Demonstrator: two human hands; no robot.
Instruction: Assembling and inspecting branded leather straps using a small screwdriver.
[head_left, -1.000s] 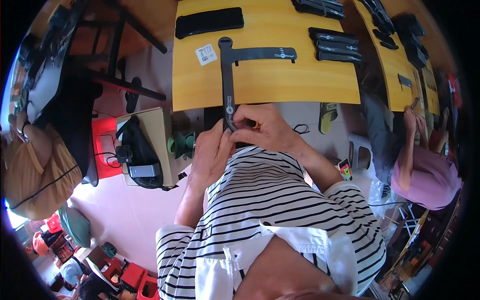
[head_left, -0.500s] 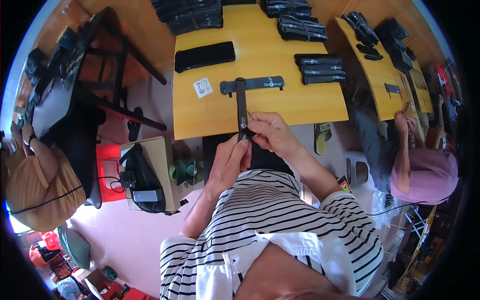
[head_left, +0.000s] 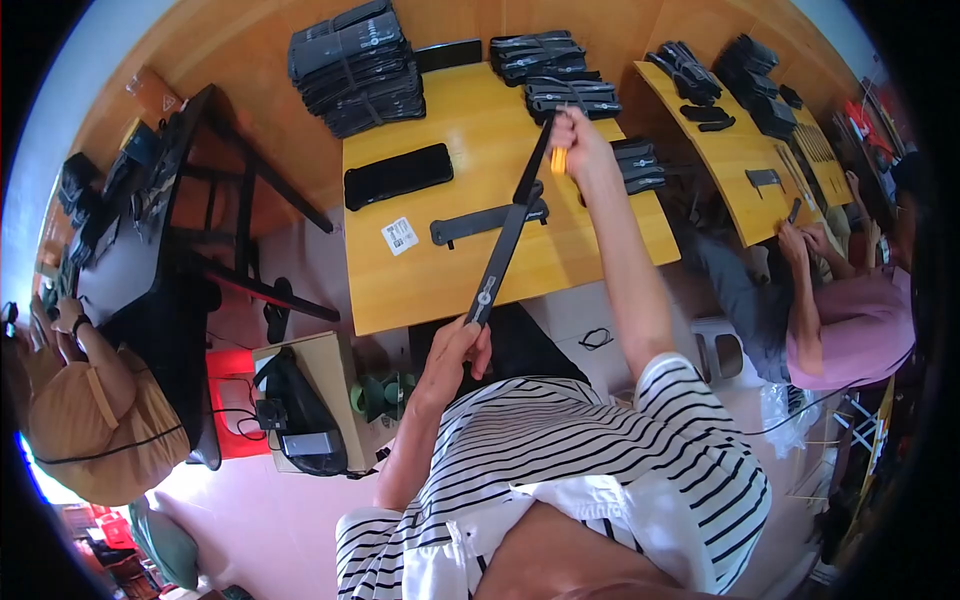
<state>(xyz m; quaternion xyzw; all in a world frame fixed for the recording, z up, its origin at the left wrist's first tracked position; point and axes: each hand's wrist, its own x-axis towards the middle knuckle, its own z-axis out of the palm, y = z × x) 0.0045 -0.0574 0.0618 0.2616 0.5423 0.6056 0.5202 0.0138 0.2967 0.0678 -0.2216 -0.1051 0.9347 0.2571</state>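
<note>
Here: long dark strap (head_left: 505, 240) taut; left hand (head_left: 458, 352), right hand (head_left: 580, 140) grips closed on ends.

The long strip (head_left: 505, 245) is dark grey, and the small tool (head_left: 558, 160) beside it is orange. The table (head_left: 470, 150) is yellow wood, and the shirt (head_left: 600, 450) has black and white stripes. A person nearby wears a pink top (head_left: 850, 325).
</note>
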